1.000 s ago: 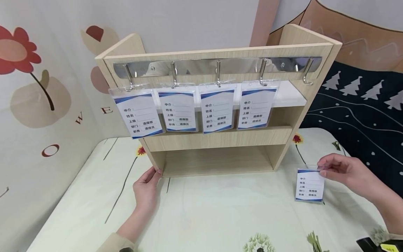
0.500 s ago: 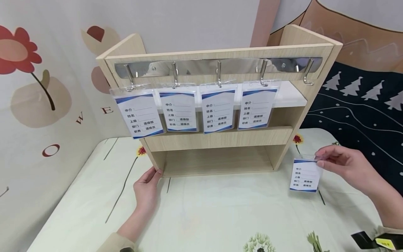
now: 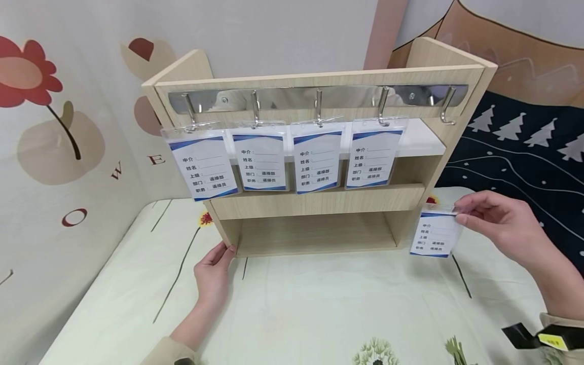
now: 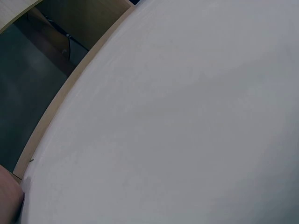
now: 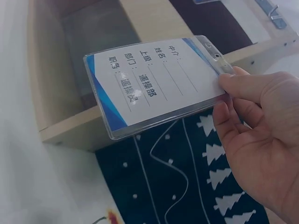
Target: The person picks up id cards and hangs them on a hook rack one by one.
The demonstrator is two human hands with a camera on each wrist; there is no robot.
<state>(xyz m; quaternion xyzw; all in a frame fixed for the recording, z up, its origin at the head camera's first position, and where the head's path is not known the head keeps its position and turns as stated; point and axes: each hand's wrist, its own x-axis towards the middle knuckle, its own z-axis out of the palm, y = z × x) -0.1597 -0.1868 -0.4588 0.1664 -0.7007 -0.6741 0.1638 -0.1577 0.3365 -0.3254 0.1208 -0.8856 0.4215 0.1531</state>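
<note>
In the head view my right hand (image 3: 506, 228) pinches a clear-sleeved badge (image 3: 435, 234) by its top edge, just right of the wooden shelf (image 3: 319, 203). The right wrist view shows the badge (image 5: 154, 88) held between thumb and fingers, its printed side visible and the slotted end near the fingertips. My left hand (image 3: 213, 271) grips the shelf's lower left corner. Several matching badges, such as the rightmost badge (image 3: 374, 154), hang from the metal hook rail (image 3: 287, 97). The far right hook (image 3: 447, 105) carries no badge.
A pale flowered cloth (image 3: 319, 304) covers the surface under the shelf. Patterned curtain (image 3: 73, 152) stands behind and to the left. Dark fabric with white trees (image 3: 515, 137) lies behind on the right. The left wrist view mostly shows white surface (image 4: 177, 121).
My right hand has risen and moved slightly left with the badge, bringing it beside the shelf's right side. My left hand stays at the shelf corner.
</note>
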